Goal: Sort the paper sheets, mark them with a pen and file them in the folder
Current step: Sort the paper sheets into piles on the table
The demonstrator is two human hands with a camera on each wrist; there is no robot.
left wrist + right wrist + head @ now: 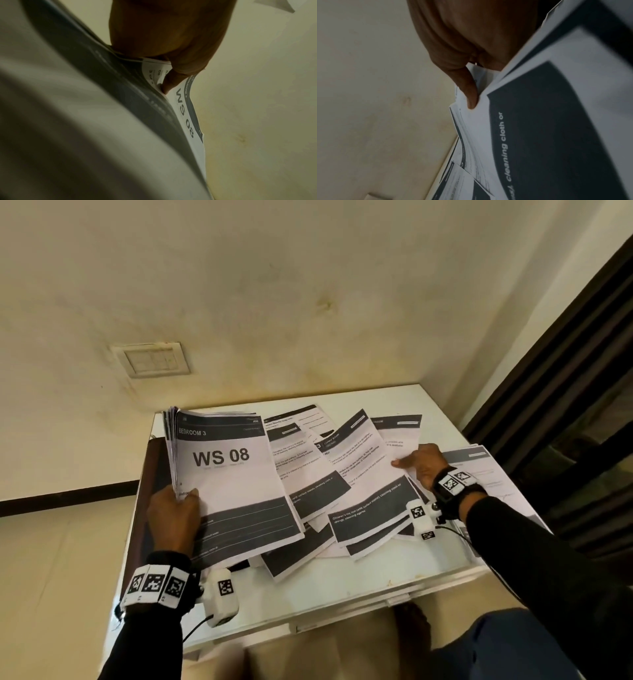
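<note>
Meanwhile, the left hand (173, 517) grips a raised stack of sheets (229, 474) by its edge as the right hand (423, 465) pinches a loose sheet (363, 474) on the cluttered table (342, 583), where neighbouring pages could slide off; no pen or folder is identifiable.

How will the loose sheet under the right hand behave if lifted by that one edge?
The sheet is thin, so it will probably droop. The right hand pinches one edge only, and the sheet overlaps the other papers, so it may drag those.
</note>
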